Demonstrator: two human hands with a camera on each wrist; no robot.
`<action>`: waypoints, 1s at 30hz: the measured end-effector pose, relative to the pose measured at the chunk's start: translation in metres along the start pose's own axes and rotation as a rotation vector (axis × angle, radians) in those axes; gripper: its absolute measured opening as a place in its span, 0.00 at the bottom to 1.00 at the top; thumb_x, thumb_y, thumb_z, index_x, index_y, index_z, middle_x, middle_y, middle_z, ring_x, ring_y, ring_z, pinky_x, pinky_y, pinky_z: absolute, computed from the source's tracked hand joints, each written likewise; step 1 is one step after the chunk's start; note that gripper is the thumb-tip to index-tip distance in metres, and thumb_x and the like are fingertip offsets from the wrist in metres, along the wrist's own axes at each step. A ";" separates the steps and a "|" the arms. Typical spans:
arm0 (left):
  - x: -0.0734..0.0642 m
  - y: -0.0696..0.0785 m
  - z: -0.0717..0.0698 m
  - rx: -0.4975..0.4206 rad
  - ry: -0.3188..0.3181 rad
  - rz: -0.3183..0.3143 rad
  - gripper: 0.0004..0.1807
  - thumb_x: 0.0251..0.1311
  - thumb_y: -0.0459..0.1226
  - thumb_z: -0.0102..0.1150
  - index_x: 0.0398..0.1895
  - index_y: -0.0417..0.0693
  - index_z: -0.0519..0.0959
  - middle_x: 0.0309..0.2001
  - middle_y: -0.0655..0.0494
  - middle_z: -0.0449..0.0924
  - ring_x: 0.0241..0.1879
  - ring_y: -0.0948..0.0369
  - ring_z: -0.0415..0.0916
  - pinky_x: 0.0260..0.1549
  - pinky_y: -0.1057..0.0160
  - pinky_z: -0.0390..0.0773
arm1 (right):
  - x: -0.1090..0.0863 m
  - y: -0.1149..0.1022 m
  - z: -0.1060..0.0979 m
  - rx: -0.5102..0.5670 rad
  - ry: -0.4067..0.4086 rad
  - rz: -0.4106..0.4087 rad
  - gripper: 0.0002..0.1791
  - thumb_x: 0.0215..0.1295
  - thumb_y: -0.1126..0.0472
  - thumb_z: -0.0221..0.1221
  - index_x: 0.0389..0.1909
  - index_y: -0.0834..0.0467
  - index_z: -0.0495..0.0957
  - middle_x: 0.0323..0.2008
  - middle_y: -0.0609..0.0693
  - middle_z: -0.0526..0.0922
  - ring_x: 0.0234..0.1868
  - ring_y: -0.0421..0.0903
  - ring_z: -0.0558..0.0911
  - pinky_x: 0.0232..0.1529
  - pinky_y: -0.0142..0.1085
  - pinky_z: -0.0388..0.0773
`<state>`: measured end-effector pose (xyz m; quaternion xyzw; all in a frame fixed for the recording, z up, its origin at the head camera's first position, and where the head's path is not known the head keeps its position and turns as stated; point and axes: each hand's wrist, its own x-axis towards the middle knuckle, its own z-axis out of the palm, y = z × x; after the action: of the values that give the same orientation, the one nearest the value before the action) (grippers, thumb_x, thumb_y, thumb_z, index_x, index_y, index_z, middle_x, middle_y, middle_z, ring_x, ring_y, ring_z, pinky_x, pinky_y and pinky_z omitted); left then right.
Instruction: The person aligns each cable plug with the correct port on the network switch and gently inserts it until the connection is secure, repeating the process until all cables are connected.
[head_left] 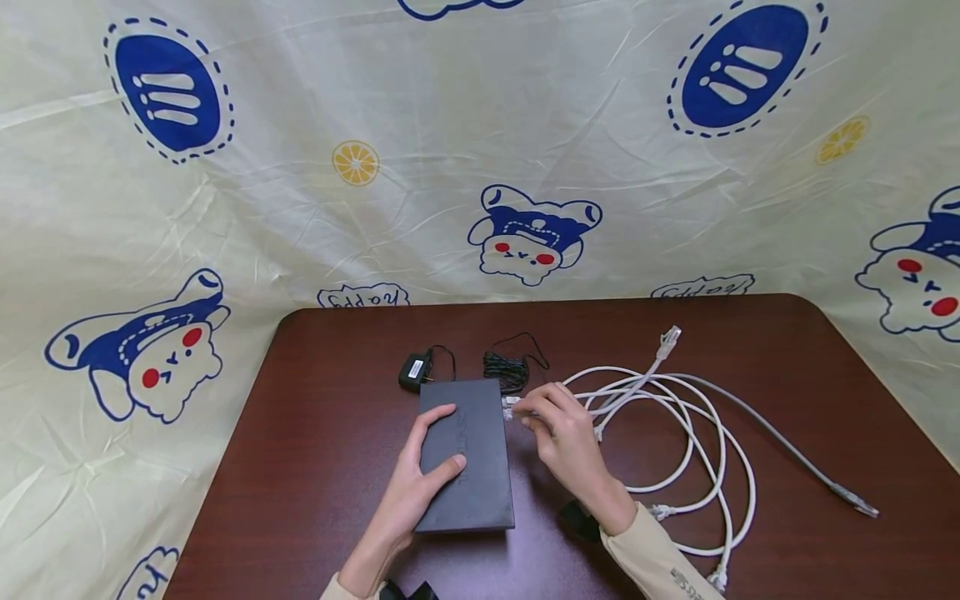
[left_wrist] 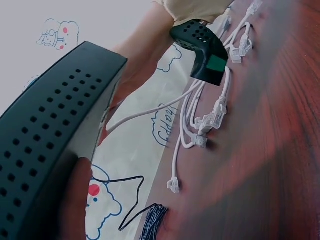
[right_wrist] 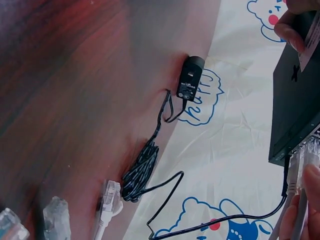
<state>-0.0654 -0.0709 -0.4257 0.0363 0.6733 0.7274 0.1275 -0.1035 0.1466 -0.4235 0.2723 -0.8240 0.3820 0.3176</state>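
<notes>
My left hand (head_left: 408,483) grips a flat dark grey network switch (head_left: 480,492) by its left side, with thumb and forefinger spread over the top face. Vent holes cover one side of the switch (left_wrist: 45,130) in the left wrist view. At its right edge, my right hand (head_left: 566,437) pinches the end of a network cable with a clear plug (right_wrist: 312,147), right at the row of ports. Another white cable plug (right_wrist: 295,167) sits beside it at the ports. Whether the pinched plug is fully seated, I cannot tell. A thin black cord (right_wrist: 240,216) also runs to that side.
Several white network cables (head_left: 723,467) lie looped at the right of the brown table (head_left: 315,450), and one greyer cable end (head_left: 855,500) reaches farther right. Behind the switch are a black power adapter (head_left: 414,372) and its bundled cord (head_left: 506,371). A printed cloth (head_left: 420,233) hangs behind.
</notes>
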 end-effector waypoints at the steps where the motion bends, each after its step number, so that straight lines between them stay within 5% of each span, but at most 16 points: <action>1: 0.001 0.000 0.000 -0.014 0.004 0.000 0.32 0.59 0.35 0.62 0.65 0.65 0.66 0.58 0.41 0.61 0.48 0.49 0.68 0.37 0.53 0.75 | 0.001 0.000 -0.001 0.004 -0.008 0.006 0.16 0.43 0.82 0.66 0.29 0.60 0.82 0.30 0.48 0.77 0.35 0.45 0.76 0.36 0.33 0.71; 11: 0.004 0.000 0.003 -0.106 0.067 0.015 0.32 0.56 0.33 0.63 0.65 0.64 0.68 0.62 0.46 0.61 0.54 0.49 0.64 0.41 0.54 0.75 | 0.002 0.002 -0.005 0.029 -0.060 0.025 0.14 0.49 0.79 0.66 0.34 0.60 0.82 0.34 0.48 0.78 0.39 0.47 0.76 0.42 0.33 0.69; 30: 0.005 -0.002 -0.001 -0.086 0.100 0.048 0.32 0.56 0.32 0.63 0.65 0.61 0.69 0.61 0.46 0.61 0.54 0.50 0.64 0.41 0.54 0.74 | -0.013 0.013 -0.026 0.040 -0.026 0.036 0.17 0.46 0.80 0.65 0.38 0.60 0.83 0.37 0.49 0.81 0.40 0.48 0.76 0.47 0.32 0.67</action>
<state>-0.0698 -0.0707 -0.4286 0.0106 0.6458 0.7594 0.0778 -0.0962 0.1776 -0.4261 0.2689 -0.8250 0.4006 0.2944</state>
